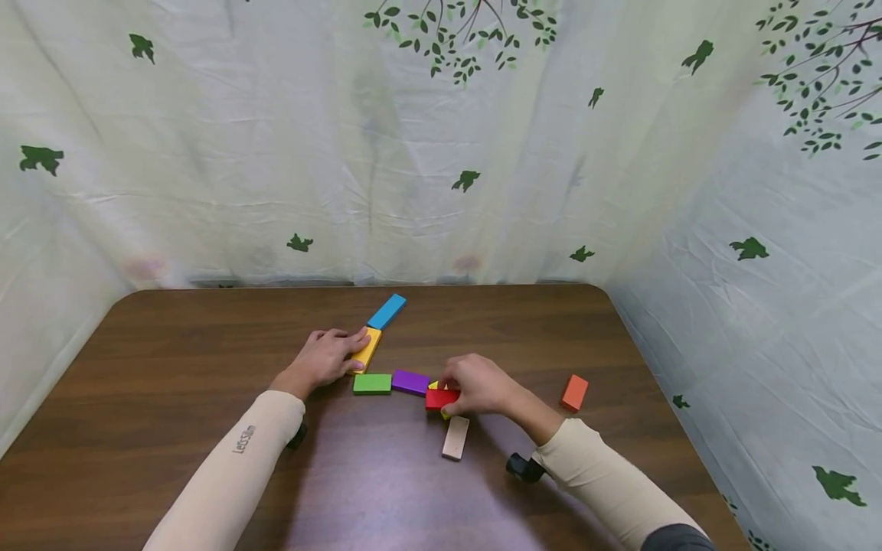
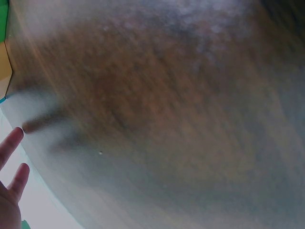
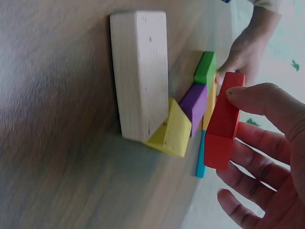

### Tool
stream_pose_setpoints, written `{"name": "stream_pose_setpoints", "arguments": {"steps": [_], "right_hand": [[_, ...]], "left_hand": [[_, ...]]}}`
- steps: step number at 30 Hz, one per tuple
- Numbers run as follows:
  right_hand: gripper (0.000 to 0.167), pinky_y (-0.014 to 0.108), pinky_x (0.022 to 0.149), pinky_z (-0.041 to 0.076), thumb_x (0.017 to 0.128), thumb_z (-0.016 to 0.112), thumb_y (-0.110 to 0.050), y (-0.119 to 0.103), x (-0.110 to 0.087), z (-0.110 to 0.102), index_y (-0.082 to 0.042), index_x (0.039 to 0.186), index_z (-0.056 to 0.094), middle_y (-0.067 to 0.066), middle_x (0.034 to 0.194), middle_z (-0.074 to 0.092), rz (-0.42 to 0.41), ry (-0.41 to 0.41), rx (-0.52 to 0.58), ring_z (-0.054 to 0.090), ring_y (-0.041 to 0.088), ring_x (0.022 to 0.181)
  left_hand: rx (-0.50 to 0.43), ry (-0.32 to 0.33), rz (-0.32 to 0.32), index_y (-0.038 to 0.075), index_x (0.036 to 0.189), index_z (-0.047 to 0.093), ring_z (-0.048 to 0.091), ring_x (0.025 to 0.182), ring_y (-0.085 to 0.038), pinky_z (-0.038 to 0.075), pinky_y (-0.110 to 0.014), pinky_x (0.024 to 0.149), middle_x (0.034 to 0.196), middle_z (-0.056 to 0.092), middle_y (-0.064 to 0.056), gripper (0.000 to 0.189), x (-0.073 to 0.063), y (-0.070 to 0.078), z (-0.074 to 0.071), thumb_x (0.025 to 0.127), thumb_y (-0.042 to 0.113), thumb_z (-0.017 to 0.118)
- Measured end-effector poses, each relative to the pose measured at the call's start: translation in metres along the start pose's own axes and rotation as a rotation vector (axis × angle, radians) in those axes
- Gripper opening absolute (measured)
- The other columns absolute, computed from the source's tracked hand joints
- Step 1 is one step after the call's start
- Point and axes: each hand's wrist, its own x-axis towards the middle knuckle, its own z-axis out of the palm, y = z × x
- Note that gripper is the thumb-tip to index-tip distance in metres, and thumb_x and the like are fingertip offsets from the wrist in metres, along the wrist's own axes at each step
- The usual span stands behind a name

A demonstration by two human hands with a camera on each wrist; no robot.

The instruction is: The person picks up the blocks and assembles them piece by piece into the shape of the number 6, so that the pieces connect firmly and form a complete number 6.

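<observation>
In the head view my right hand (image 1: 482, 384) pinches a red block (image 1: 441, 399) between thumb and fingers. The right wrist view shows the red block (image 3: 224, 121) raised, with a bright yellow block (image 3: 178, 131) lower down, partly behind a plain wooden block (image 3: 143, 71). My left hand (image 1: 325, 358) holds an amber block (image 1: 370, 348), its thumb at the near end and forefinger by the far end. Beyond that lies a blue block (image 1: 387, 311). A green block (image 1: 372, 384) and a purple block (image 1: 410, 383) lie between the hands.
An orange block (image 1: 574, 392) lies apart on the right of the brown wooden table (image 1: 207, 344). Pale curtains (image 1: 276, 153) with green leaf prints hang behind and beside the table. A dark wrist camera (image 1: 525, 467) sits under my right forearm.
</observation>
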Motion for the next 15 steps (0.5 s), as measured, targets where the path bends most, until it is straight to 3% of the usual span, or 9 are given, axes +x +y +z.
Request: {"name": "stream_pose_setpoints", "arguments": {"steps": [15], "right_hand": [[0.023, 0.018, 0.061, 0.040, 0.072, 0.082, -0.031, -0.019, 0.008, 0.013, -0.015, 0.085, 0.073, -0.009, 0.076, 0.059, -0.078, 0.003, -0.035, 0.049, 0.004, 0.068]], "left_hand": [[0.003, 0.001, -0.004, 0.009, 0.145, 0.041, 0.041, 0.128, -0.044, 0.027, -0.063, 0.102, 0.151, 0.038, -0.012, 0.062, 0.001, 0.000, 0.001, 0.092, 0.034, 0.063]]}}
